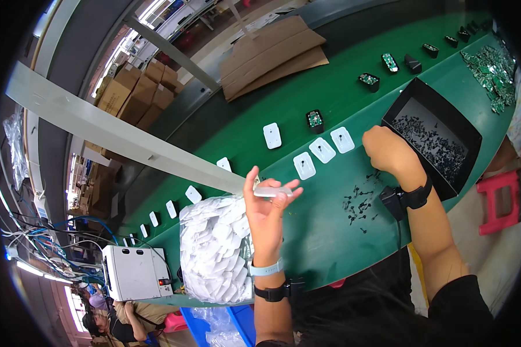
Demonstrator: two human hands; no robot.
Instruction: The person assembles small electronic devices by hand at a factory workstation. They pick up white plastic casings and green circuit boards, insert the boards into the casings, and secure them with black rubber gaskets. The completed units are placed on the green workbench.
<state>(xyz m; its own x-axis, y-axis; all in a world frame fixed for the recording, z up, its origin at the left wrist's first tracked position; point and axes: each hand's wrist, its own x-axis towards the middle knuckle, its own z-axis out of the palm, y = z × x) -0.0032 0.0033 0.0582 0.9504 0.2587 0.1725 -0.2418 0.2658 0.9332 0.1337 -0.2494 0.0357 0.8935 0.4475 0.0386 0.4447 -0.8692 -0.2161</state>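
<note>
My left hand (264, 222) pinches a white plastic cover (272, 191) between thumb and fingers, above the green bench. My right hand (391, 151) is curled closed beside a black box (425, 95) that holds many small black parts (428, 141). Whatever its fingertips grip is hidden. Left of that hand lie three white covers (322, 150) in a row, each with a small dark part at its middle. Loose black parts (359, 203) are scattered on the bench below my right hand. Next to my left wrist, a clear bag (214, 248) is full of white covers.
Along the green conveyor (295, 110) lie spaced white covers (272, 136) and black housings with green circuit boards (315, 120). Green boards (492, 75) are piled at the far right. A grey post (127, 124) slants across the left, above a white machine (134, 272). Flat cardboard (272, 58) lies beyond.
</note>
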